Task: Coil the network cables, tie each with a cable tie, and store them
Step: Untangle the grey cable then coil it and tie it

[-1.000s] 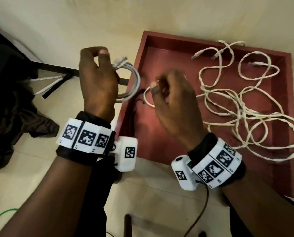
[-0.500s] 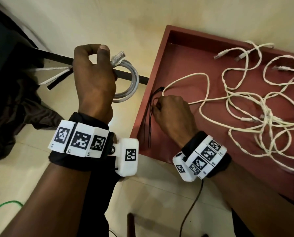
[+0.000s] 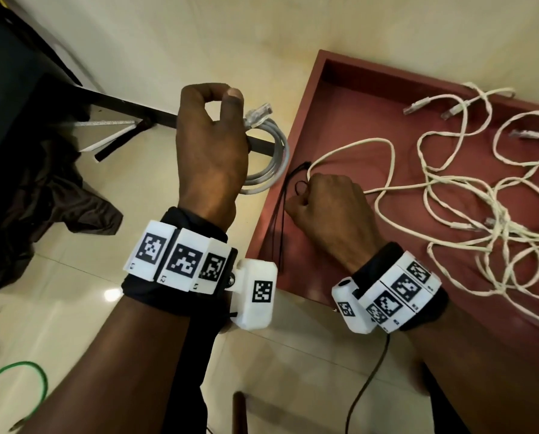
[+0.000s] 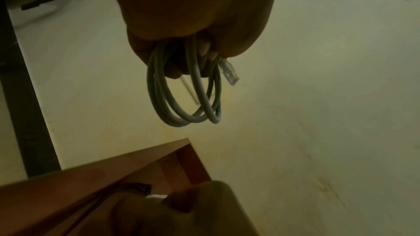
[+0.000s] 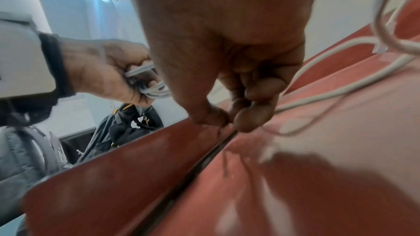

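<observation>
No words, brands or numbers are showing clearly enough to read — the white blocks on the left wristband (image 3: 180,261) and right wristband (image 3: 399,292) are carrying only black-and-white square code patterns, with tiny marks beneath, too small to read.

white cables (image 3: 497,214) cut off at right edge, right hand's fingers (image 3: 296,203) hidden
</observation>
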